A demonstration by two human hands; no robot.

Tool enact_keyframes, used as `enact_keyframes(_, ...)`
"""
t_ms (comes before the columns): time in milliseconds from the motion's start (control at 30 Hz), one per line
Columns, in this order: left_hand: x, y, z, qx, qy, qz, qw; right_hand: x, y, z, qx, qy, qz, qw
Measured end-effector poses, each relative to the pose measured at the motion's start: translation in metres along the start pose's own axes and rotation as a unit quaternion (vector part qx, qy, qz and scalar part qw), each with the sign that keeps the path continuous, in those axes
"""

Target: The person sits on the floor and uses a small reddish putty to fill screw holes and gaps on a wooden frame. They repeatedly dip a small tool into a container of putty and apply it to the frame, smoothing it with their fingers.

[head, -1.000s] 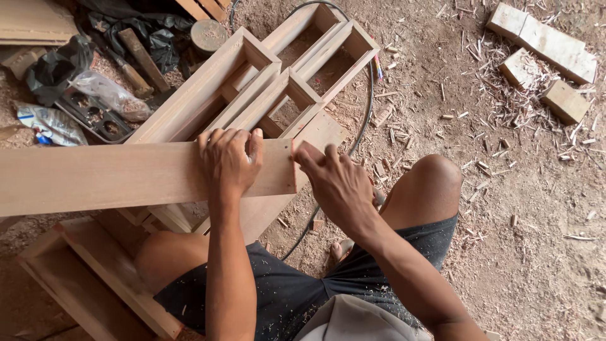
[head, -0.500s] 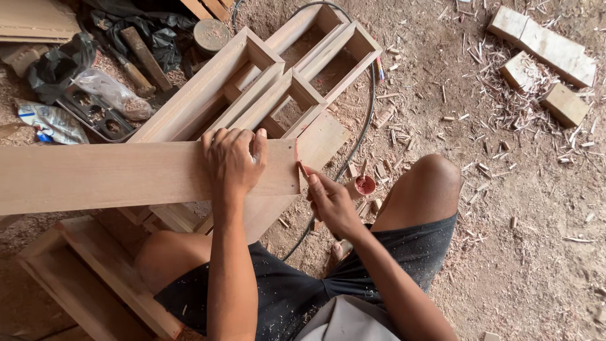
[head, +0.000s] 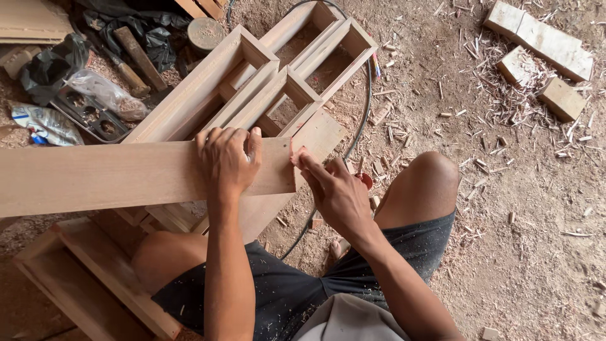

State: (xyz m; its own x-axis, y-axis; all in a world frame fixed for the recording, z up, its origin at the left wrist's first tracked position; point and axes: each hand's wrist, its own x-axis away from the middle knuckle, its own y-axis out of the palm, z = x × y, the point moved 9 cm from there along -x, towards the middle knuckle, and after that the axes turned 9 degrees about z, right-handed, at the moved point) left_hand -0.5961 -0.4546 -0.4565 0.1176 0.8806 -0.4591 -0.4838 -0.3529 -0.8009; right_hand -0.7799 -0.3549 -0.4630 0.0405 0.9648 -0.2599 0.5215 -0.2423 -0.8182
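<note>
A long pale wooden plank (head: 95, 177) lies across my lap, running off the left edge of the head view. My left hand (head: 227, 161) presses down on it near its right end, fingers curled over the far edge. My right hand (head: 334, 192) is just past that end, its fingers held together with the tips touching the plank's end face near the top corner. Whether something small is pinched in those fingertips is unclear. My bare knees and dark shorts (head: 297, 290) are below the plank.
Open wooden box frames (head: 278, 82) lie on the dirt floor beyond the plank, and another frame (head: 82, 278) sits at lower left. A black cable (head: 363, 120) loops past them. Wood blocks (head: 543, 44) and shavings lie upper right; plastic bags (head: 101, 91) and a wooden handle (head: 136, 57) upper left.
My right hand slid off the plank's top corner, dropped to the right, then came back so its fingertips touch the end face. My left hand and the plank stayed put.
</note>
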Motion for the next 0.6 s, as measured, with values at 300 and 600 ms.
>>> enact_keyframes(300,-0.001,0.003,-0.002,-0.008,-0.009,-0.030,0.999,0.022,-0.014,-0.017,-0.071,-0.040,-0.124,0.989)
enact_keyframes(600,-0.001,0.003,-0.002,-0.012,-0.016,-0.035,0.999,0.011,0.044,0.037,-0.254,0.145,-0.143,0.946)
